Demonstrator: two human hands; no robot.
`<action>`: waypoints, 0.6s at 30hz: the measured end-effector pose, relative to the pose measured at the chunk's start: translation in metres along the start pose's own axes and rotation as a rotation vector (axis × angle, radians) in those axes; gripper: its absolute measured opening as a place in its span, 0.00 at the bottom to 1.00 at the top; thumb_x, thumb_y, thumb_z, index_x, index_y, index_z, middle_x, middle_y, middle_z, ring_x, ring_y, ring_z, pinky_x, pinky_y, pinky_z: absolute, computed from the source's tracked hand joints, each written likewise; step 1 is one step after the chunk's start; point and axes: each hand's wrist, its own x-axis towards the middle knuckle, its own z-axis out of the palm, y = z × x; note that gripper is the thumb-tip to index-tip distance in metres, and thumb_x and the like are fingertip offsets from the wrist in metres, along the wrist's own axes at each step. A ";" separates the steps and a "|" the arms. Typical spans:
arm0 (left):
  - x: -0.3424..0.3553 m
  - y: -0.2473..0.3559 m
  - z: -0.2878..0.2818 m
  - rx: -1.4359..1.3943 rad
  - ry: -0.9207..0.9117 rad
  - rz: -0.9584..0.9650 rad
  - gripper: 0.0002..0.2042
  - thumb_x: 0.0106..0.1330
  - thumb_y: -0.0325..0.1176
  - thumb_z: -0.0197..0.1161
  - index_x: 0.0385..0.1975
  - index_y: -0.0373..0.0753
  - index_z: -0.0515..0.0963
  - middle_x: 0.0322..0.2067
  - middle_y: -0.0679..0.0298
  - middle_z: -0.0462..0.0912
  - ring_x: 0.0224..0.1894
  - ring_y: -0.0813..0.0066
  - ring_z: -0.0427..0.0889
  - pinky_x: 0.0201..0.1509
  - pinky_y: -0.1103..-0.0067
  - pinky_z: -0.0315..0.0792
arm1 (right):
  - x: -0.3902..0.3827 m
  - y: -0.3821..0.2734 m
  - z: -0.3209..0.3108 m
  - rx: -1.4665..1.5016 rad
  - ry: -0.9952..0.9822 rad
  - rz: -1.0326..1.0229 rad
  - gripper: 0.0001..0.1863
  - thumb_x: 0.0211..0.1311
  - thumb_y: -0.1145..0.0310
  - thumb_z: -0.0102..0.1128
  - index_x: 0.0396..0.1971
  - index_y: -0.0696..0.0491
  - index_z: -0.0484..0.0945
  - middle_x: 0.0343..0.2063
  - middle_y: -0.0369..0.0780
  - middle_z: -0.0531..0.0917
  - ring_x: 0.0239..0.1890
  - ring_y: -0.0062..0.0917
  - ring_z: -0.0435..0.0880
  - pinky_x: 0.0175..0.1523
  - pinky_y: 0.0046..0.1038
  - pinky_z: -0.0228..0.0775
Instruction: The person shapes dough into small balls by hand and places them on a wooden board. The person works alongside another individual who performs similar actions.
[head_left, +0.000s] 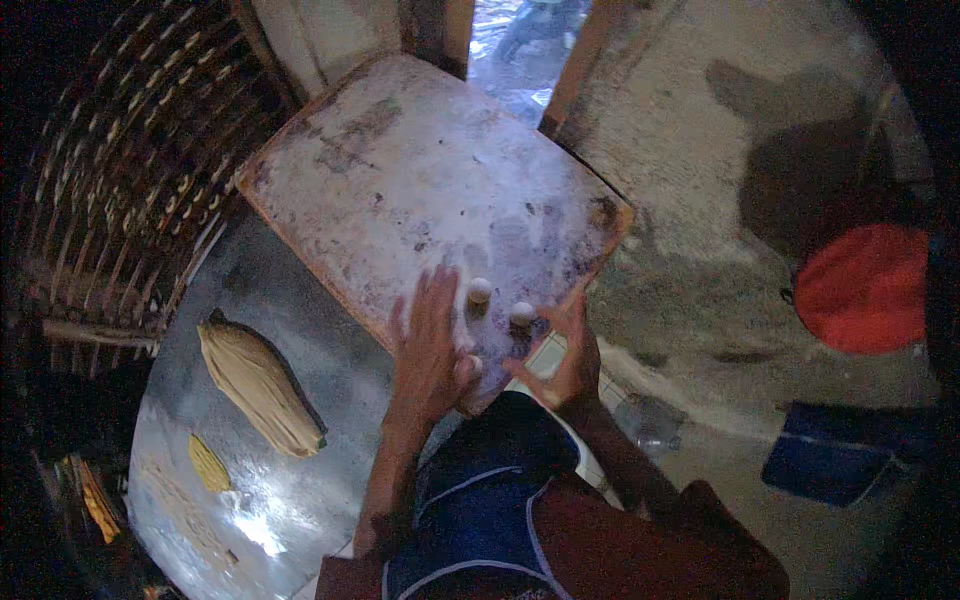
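Three small white balls that look like dough lie near the close corner of a worn wooden board (pixel 400 150) dusted with white powder. My left hand (pixel 428 345) is over the board, fingers stretched forward. Just right of its fingertips is one ball (pixel 480 290), and another ball (pixel 472 364) is by its thumb, partly covered; whether they touch I cannot tell. My right hand (pixel 572 365) is at the board's right edge, thumb and fingers apart with nothing between them. Its fingertips are close to the third ball (pixel 522 313).
Left of the board is a round grey metal table (pixel 330 370) bearing a dried corn husk bundle (pixel 262 385) and a yellow corn-like piece (pixel 208 463). A slatted wooden wall (pixel 120 170) rises at the left. On the right are a red round object (pixel 865 290) and a dark blue container (pixel 832 455).
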 end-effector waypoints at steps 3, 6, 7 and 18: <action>-0.096 -0.013 -0.026 -0.087 0.261 -0.346 0.29 0.57 0.24 0.64 0.62 0.35 0.67 0.64 0.52 0.71 0.65 0.52 0.71 0.70 0.55 0.60 | -0.027 -0.033 0.030 0.158 -0.185 -0.322 0.48 0.51 0.62 0.79 0.69 0.57 0.60 0.48 0.48 0.82 0.51 0.43 0.81 0.59 0.43 0.71; -0.198 -0.029 -0.030 -0.132 0.313 -0.725 0.25 0.59 0.21 0.63 0.59 0.35 0.69 0.55 0.52 0.78 0.60 0.53 0.76 0.65 0.62 0.69 | -0.052 -0.065 0.099 0.194 -0.737 -0.475 0.45 0.55 0.64 0.76 0.70 0.56 0.60 0.49 0.49 0.80 0.50 0.47 0.80 0.59 0.46 0.71; -0.227 -0.029 -0.035 -0.146 0.294 -0.808 0.24 0.59 0.21 0.63 0.58 0.34 0.70 0.54 0.52 0.79 0.59 0.54 0.77 0.64 0.62 0.70 | -0.062 -0.070 0.129 0.164 -0.739 -0.500 0.41 0.56 0.64 0.75 0.67 0.56 0.63 0.50 0.49 0.79 0.49 0.46 0.81 0.59 0.46 0.71; -0.279 -0.104 -0.046 -1.270 0.588 -1.185 0.17 0.78 0.41 0.50 0.44 0.32 0.78 0.41 0.59 0.84 0.45 0.67 0.83 0.50 0.71 0.77 | -0.102 -0.132 0.260 0.104 -1.184 -0.447 0.21 0.55 0.65 0.73 0.44 0.57 0.76 0.40 0.49 0.83 0.44 0.46 0.85 0.47 0.45 0.78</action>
